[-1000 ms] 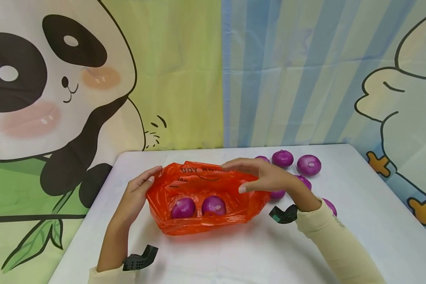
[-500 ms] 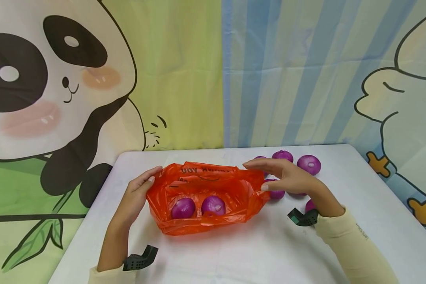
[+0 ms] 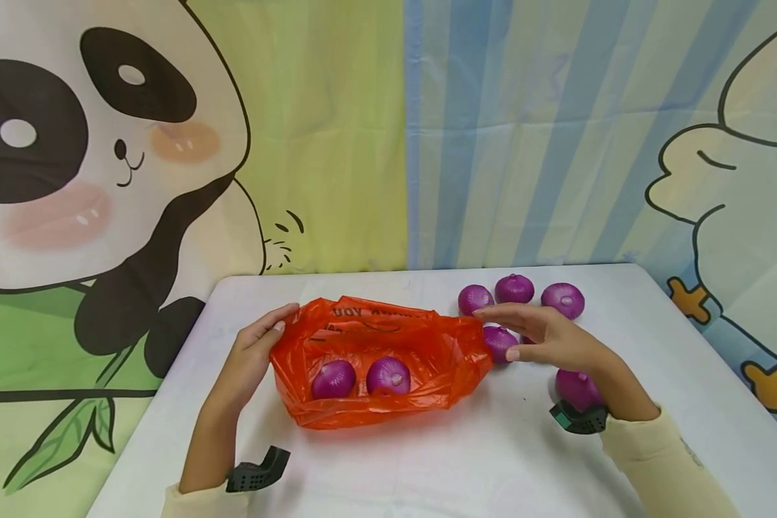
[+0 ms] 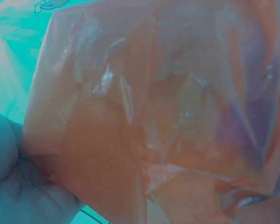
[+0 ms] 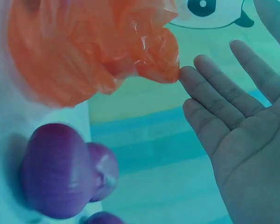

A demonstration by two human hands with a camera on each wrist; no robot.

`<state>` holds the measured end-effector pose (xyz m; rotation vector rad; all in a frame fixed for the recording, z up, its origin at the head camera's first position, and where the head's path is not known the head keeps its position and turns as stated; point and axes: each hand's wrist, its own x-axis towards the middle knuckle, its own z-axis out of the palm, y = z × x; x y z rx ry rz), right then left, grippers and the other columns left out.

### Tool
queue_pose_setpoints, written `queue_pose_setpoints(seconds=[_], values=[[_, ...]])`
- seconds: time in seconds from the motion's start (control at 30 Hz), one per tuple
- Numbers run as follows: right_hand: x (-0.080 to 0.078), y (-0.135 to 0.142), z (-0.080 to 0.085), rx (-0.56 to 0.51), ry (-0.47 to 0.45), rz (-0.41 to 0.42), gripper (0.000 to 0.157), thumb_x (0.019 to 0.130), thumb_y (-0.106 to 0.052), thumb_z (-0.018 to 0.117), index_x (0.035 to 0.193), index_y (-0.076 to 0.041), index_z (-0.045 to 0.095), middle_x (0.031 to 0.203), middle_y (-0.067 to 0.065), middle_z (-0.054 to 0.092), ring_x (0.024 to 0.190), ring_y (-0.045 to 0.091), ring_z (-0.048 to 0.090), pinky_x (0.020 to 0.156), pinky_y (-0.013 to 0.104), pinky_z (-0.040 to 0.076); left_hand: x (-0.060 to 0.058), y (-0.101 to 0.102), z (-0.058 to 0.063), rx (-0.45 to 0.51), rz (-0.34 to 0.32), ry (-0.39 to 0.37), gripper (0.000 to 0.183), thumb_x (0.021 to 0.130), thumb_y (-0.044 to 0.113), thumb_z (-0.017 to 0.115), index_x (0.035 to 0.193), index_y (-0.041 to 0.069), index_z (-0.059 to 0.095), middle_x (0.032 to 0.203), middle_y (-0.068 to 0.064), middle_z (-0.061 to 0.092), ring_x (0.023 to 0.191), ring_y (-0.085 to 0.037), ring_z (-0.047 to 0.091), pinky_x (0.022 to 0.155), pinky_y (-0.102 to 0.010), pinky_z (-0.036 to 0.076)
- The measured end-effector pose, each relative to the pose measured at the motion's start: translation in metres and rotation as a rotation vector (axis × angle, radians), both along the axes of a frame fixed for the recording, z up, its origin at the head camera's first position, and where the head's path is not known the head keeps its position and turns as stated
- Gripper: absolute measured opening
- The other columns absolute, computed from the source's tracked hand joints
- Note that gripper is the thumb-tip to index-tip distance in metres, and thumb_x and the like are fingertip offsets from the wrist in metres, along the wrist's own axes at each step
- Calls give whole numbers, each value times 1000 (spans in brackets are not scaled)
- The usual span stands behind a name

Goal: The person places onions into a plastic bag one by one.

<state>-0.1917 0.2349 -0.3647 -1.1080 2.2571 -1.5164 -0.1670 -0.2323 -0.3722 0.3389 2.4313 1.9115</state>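
Observation:
An orange-red plastic bag [image 3: 427, 345] lies on the table with its mouth spread wide toward me. Inside rest two purple onions, one on the left [image 3: 334, 379] and one on the right [image 3: 388, 375]. My left hand [image 3: 249, 356] pinches the bag's left rim between thumb and fingers; the left wrist view shows the film [image 4: 107, 154] stretched beside the palm. My right hand [image 3: 557, 338] holds nothing. Its fingers are spread beyond the bag's right end, above the loose onions. In the right wrist view its straight fingers [image 5: 214, 95] appear near the bag's edge.
Several more purple onions stand right of the bag, among them a back one [image 3: 514, 288], a far-right one [image 3: 562, 301] and one partly behind the right wrist [image 3: 576, 388]. The white table [image 3: 388, 475] ends at a printed cloth backdrop [image 3: 337, 144].
My right hand has moved right, from over the bag's opening to past its right end, with fingers still apart. The left hand and the bag have barely moved.

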Motion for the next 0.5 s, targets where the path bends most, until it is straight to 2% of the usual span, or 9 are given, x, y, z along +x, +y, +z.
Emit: queue_pose_setpoints(seconds=[0.2, 0.33, 0.5], values=[[7, 12, -12, 15, 2, -12, 55, 87, -2, 68, 139, -2, 50, 138, 15, 53, 128, 18, 50, 96, 32, 48, 0, 2, 1, -3, 1, -3, 44, 107, 20, 36, 147, 4, 40, 148, -13, 43, 137, -29, 38, 104, -32, 37], [13, 23, -17, 30, -14, -52, 55, 87, -4, 69, 139, -5, 51, 138, 15, 53, 129, 17, 49, 97, 26, 45, 0, 1, 0, -8, 5, -2, 44, 107, 21, 36, 147, 4, 40, 148, -12, 42, 137, -29, 37, 103, -29, 38], [20, 37, -24, 17, -6, -78, 57, 86, 1, 69, 139, -4, 50, 138, 23, 50, 131, 13, 46, 99, 24, 43, -1, -1, -1, -21, 15, -5, 44, 107, 23, 36, 148, 5, 40, 148, -11, 42, 137, -28, 37, 101, -26, 39]])
